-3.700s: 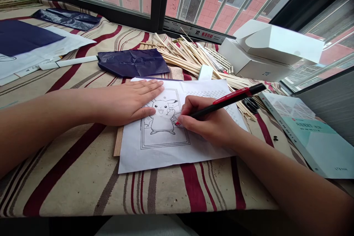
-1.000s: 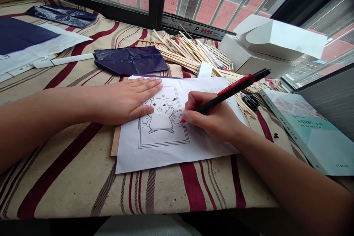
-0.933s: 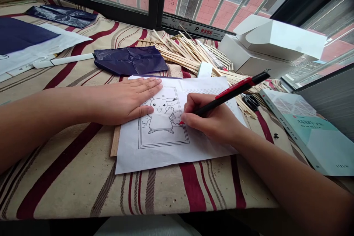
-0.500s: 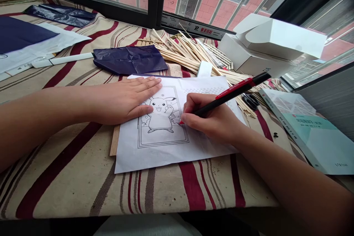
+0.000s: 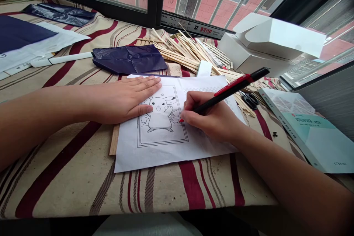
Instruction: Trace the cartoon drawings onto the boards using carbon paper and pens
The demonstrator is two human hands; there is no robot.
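Observation:
My left hand [image 5: 132, 99] lies flat on a white sheet of paper [image 5: 155, 156], fingers stretched out over the upper left of a printed Pikachu line drawing [image 5: 160, 120]. In my right hand [image 5: 212, 118] is a black and red pen [image 5: 233, 89], held slanted with its red tip at the right side of the drawing's frame. The side of that hand rests on the paper and hides part of a second printed picture. Under the sheet's left side, the edge of a wooden board [image 5: 114, 140] shows.
Dark blue carbon-like sheets [image 5: 129, 59] lie behind the paper. A heap of thin wooden strips [image 5: 188, 49], a white box [image 5: 276, 40], black-handled scissors [image 5: 250, 100] and a book [image 5: 312, 132] are at the back and right. A white-handled tool [image 5: 72, 58] lies at left. Striped cloth [image 5: 69, 191] covers the table.
The pen's upper end has tipped slightly down and left, and its tip has shifted very slightly up. My left hand stays in place on the paper.

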